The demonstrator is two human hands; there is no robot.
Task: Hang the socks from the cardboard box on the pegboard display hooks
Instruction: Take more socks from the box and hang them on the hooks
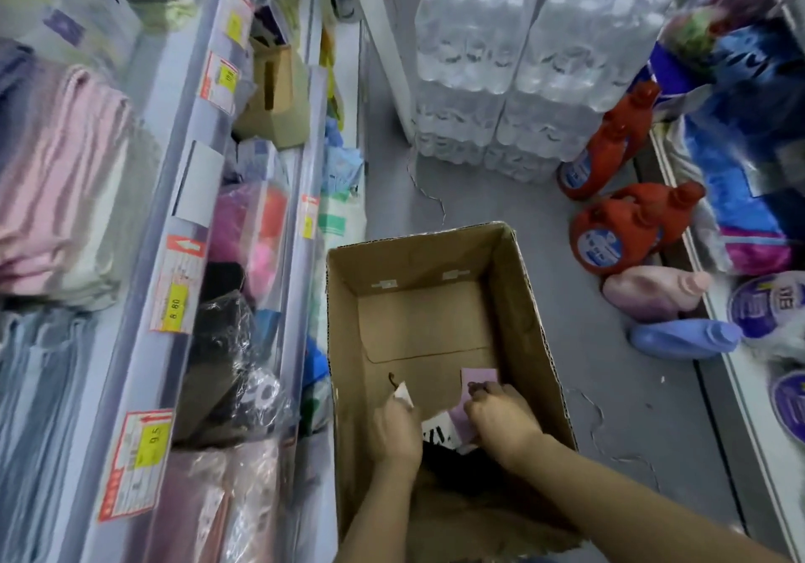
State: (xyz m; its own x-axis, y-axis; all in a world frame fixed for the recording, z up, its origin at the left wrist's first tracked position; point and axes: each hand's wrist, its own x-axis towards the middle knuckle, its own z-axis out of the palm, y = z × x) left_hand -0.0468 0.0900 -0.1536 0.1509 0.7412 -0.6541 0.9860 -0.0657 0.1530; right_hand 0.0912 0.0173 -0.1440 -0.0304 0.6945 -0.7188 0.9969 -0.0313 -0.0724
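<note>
both hands inside cardboard box (540,336): left hand (396,425) pinching white tag (403,392); right hand (501,416) gripping pink socks (478,377).

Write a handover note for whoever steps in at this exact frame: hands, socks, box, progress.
Left hand: down in the cardboard box, pinching a white card tag with a dark hook.
Right hand: gripping a pink-carded sock pack.
More socks lie beneath both hands at the box's near end; the far end is bare.
No pegboard in view.
Left to do: lift these out and hang them.
</note>
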